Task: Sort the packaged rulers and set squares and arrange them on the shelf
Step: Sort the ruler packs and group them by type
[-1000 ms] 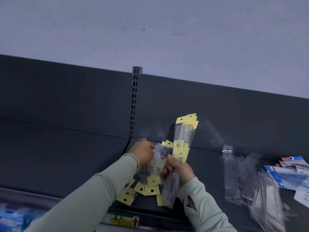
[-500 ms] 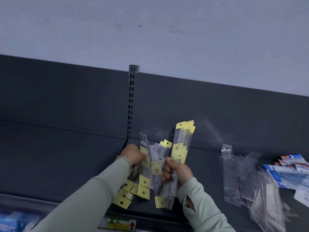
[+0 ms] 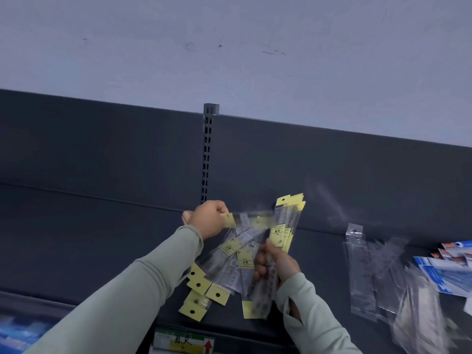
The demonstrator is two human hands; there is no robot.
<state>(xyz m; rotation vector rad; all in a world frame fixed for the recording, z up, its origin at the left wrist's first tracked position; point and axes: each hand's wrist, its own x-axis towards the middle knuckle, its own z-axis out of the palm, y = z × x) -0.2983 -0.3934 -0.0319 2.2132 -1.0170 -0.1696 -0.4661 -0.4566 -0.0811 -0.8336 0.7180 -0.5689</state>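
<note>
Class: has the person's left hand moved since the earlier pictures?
Yes. The left hand has risen toward the base of the slotted shelf upright, pulling one ruler packet out sideways.

Both sleeved arms reach forward, left hand and right hand with fingers curled closed.

Clear ruler packets carry yellow header cards with black holes; dark grey shelf; pale green sleeves.

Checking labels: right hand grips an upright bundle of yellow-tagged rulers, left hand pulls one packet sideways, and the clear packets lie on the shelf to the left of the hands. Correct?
Not quite. In the head view the clear packets lie to the right of the hands. The rest holds: right hand grips the upright bundle, left hand pulls one packet sideways.
</note>
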